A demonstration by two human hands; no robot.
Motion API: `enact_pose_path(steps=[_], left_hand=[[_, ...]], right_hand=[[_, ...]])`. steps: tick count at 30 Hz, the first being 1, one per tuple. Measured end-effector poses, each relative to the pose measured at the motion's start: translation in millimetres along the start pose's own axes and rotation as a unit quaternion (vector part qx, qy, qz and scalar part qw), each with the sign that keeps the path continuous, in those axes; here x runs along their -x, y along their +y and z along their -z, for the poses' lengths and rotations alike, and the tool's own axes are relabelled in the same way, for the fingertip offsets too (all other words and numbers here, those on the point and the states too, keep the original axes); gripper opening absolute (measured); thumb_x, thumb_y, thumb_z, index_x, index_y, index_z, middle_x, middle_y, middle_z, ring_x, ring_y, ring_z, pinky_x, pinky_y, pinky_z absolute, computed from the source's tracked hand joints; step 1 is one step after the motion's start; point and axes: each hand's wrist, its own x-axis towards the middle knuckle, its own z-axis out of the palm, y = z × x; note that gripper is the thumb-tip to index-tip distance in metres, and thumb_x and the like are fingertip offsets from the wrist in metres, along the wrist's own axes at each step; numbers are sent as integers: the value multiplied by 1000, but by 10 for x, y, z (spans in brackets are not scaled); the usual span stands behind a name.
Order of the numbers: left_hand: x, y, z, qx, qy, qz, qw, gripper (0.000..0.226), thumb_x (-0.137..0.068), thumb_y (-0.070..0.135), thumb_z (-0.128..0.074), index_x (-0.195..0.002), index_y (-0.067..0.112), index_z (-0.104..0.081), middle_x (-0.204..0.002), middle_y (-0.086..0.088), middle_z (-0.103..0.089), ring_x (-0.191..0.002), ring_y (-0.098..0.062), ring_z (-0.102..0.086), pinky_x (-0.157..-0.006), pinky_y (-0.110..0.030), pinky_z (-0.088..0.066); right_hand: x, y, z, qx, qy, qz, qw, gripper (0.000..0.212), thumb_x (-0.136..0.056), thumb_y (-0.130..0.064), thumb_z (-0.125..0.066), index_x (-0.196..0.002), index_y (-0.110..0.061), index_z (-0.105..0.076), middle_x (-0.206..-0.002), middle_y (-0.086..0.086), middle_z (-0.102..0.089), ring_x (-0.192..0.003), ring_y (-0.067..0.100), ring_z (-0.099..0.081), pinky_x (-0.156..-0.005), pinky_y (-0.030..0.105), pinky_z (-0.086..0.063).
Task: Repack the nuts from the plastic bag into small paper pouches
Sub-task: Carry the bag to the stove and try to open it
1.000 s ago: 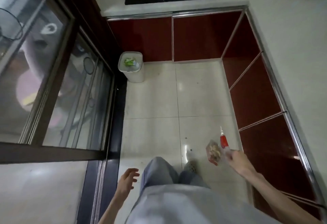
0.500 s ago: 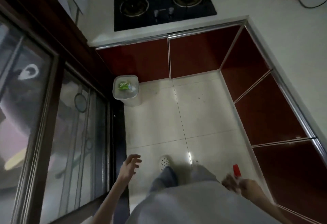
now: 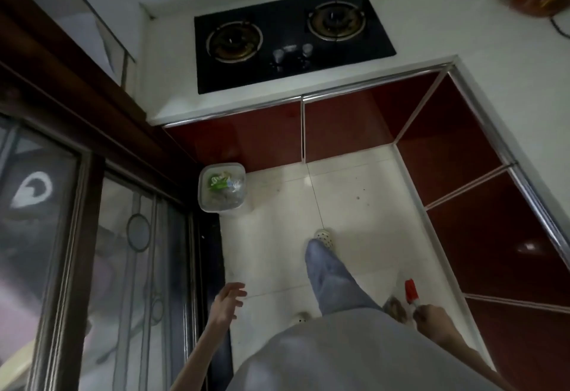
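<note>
- Your right hand (image 3: 430, 318) is low beside your right leg, well short of the gas hob (image 3: 290, 39), with its fingers curled round the neck of the plastic bag (image 3: 401, 305).
- The bag hangs at your thigh, on the near side of the tiled floor from the hob; brown nuts show through the clear film and a red strip sticks up at its top.
- Your left hand (image 3: 226, 305) is out to your side with the fingers spread and loosely bent, holding nothing.
- No paper pouches are in view anywhere, neither on the white counter (image 3: 509, 60) to the right of the hob nor on the floor.
- Judging from that, the repacking has not started: you hold 1 bag, 0 pouches are filled, and every portion is left to do.
- The white bin (image 3: 222, 188) stands on the floor below the hob's left burner, against the red cabinets (image 3: 339, 127), with wrappers inside.
</note>
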Motion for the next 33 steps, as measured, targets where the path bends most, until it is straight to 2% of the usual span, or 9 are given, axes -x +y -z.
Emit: enact_pose_path(steps=[9,13,19,22,24,26,29,31,33], left_hand=[[-653,987,26,38,53,12,998,22,-100,9,-43,-98,15,-64,-94,-11,-68,-76,-25,-57,-62,-31,-39],[-801,1595,18,48,49,-26,997,19,-100,9,-46,-98,14,-64,-93,-11,-68,-75,-25,-58,-61,-31,-39],[-1129,2662,194,51,53,-107,992,17,-100,19,-48,-96,26,-63,-90,6,-70,-75,-14,-62,-59,-26,-44],[-1376,3203,374,66,51,-138,987,14,-91,29,-52,-95,25,-65,-90,2,-70,-79,-13,-64,-61,-25,-45],[-1588,3523,523,90,57,-159,982,15,-91,22,-53,-95,20,-68,-88,2,-70,-77,-5,-64,-64,-23,-47],[-1787,3830,704,98,56,-185,976,19,-94,13,-51,-97,18,-69,-87,10,-69,-74,4,-62,-64,-14,-47],[-2011,4201,994,94,37,-205,974,21,-96,13,-48,-104,18,-67,-97,1,-72,-85,-13,-67,-70,-27,-51],[-2185,4416,1192,103,32,-215,971,21,-97,13,-46,-102,20,-66,-99,-5,-71,-89,-23,-67,-73,-39,-54],[-2360,4645,1392,110,33,-229,967,21,-98,14,-46,-96,26,-64,-95,-1,-70,-82,-19,-67,-69,-37,-55]], right_hand=[[-916,-1141,1767,74,82,156,982,29,-96,-10,-38,-92,-8,-66,-84,5,-71,-76,18,-67,-67,22,-48],[-1130,-1821,2440,-12,96,225,969,25,-97,-17,-46,-76,-13,-59,-56,0,-58,-49,15,-58,-44,12,-35],[-1195,-2999,3274,-67,151,324,931,42,-96,-19,-48,-55,-28,-41,-40,-8,-47,-33,4,-46,-34,15,-31],[-1193,-3601,3613,-30,159,362,918,17,-94,-16,-45,-85,-12,-59,-55,9,-62,-51,25,-61,-50,34,-45],[-1213,-3994,3781,-14,169,387,906,18,-92,-16,-46,-97,-12,-62,-60,11,-64,-57,29,-63,-54,35,-48],[-1214,-4400,3923,-19,168,407,898,18,-94,-21,-45,-91,-17,-62,-63,6,-65,-56,17,-63,-53,33,-51],[-1199,-5011,4085,-51,168,447,877,27,-96,-20,-44,-72,-29,-53,-53,-6,-58,-43,3,-56,-37,19,-38],[-1199,-5407,4172,-54,163,473,864,22,-96,-16,-43,-92,-28,-61,-51,-7,-54,-42,4,-54,-38,17,-36],[-1219,-5796,4240,-52,164,482,859,32,-97,-17,-41,-126,-18,-57,-61,0,-61,-48,8,-57,-44,26,-47]])
